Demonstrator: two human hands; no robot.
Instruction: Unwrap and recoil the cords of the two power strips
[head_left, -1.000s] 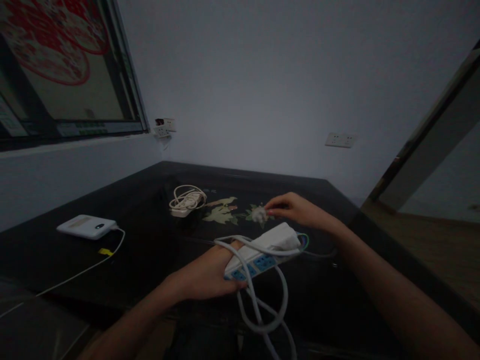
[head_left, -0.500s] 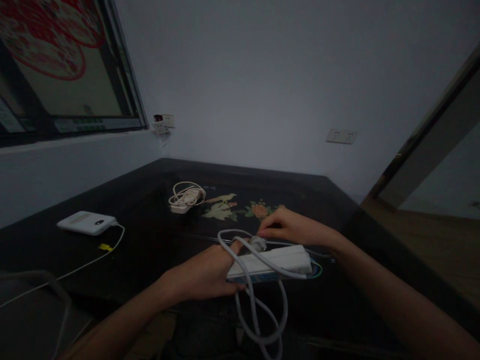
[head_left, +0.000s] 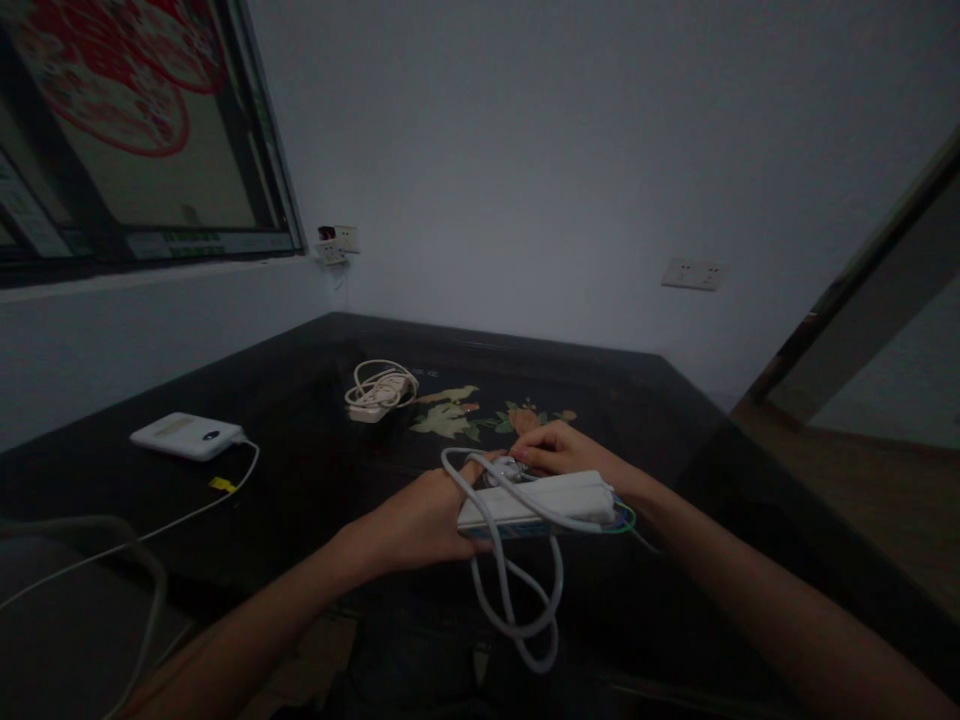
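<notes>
A white power strip is held up above the near part of the dark table, its cord looped around it and hanging below. My left hand is closed on the strip's left end, thumb on the far side. My right hand pinches at the plug, a greyish piece behind the strip near its left end. Thin coloured wires stick out of the strip's right end. The fingertips of my left hand are partly hidden behind the strip and cord.
Further back on the dark table lies another power strip with its cord coiled on top. To the left is a white device with a cable and yellow tag. Wall sockets are at the back; a chair stands at lower left.
The view has shifted slightly, moving the background to the right. My right hand has come a little left and nearer the plug; the hanging cord loop sits slightly higher.
</notes>
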